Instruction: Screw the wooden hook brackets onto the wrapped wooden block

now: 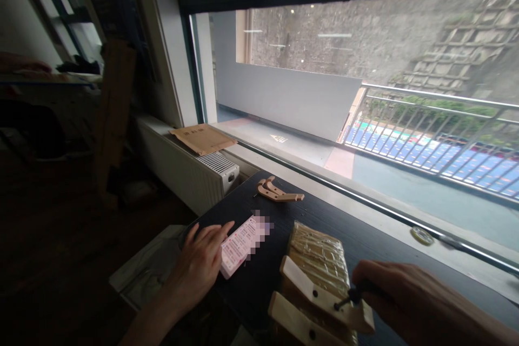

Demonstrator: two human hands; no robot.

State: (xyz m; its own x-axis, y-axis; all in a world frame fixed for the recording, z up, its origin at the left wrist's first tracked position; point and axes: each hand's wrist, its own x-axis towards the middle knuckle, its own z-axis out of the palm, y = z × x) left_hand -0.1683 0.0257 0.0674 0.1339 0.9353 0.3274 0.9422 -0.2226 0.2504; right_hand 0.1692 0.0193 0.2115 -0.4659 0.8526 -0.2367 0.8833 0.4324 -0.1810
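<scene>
My left hand [205,254] lies with fingers spread at the left edge of a pink phone-sized slab [239,246] bearing lines of print; its far end is blurred out. I cannot tell whether the fingers press on it. My right hand [395,294] is closed round a dark screwdriver [356,295], whose tip meets a screw or hole in a pale wooden piece [320,293]. That piece rests against a brown block wrapped in clear film [318,251]. A second wooden piece [294,319] with a dark hole lies nearer to me.
Curved wooden hooks [278,192] lie at the far corner of the black table [259,286]. A tape roll [422,235] sits on the window sill. A brown envelope [204,139] covers part of the radiator [190,173]. At far left, a person's arm [24,63] shows.
</scene>
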